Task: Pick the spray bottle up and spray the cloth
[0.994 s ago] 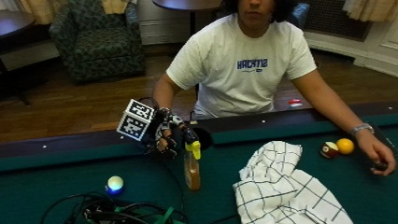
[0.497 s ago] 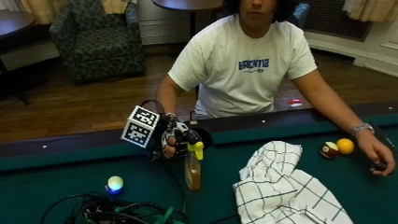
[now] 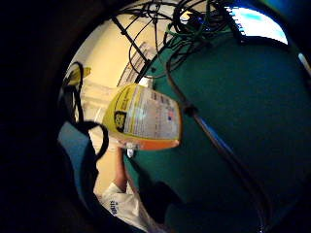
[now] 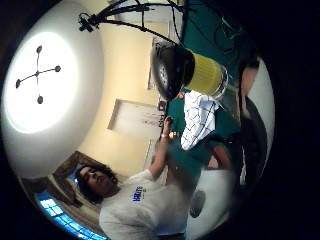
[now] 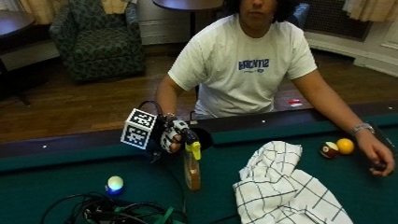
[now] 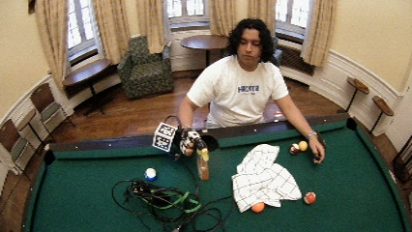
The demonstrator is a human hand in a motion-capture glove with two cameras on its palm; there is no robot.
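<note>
Nearest the outside view's camera, a tangle of black cables (image 5: 118, 212) with a green strap is lying on the green felt of the pool table (image 5: 56, 186), and a white-and-blue cue-type ball (image 5: 115, 183) is sitting just beside it.

Next, mid-table: the spray bottle (image 5: 191, 165), amber liquid inside, yellow trigger and black nozzle head on top, is hanging tilted above or at the felt; contact of its base with the felt can't be told from here. The gloved right hand (image 5: 171, 136) is gripping it at the neck, fingers curled round just under the trigger head. In the little finger side palm view the yellow label body (image 3: 143, 116) is filling the frame close to the palm, base pointing away over the felt.

White checked cloth (image 5: 286, 191) is lying crumpled on the felt to the bottle's side, near but apart, not touching it.

Handling guess: rigid plastic, smooth and a bit slippery, liquid low-ish so probably light, bottom-heavy swing. Neck hold looks right, index finger needs to reach the trigger; nozzle needs turning toward the cloth.

Farther: the bare left hand (image 5: 379, 156) is resting on the felt near the rail, fingers loosely curled, beside a striped ball (image 5: 328, 149) and an orange ball (image 5: 345, 145). Hands well apart.

Farthest: the person's white T-shirt, a patterned armchair (image 5: 99, 39) behind.
</note>
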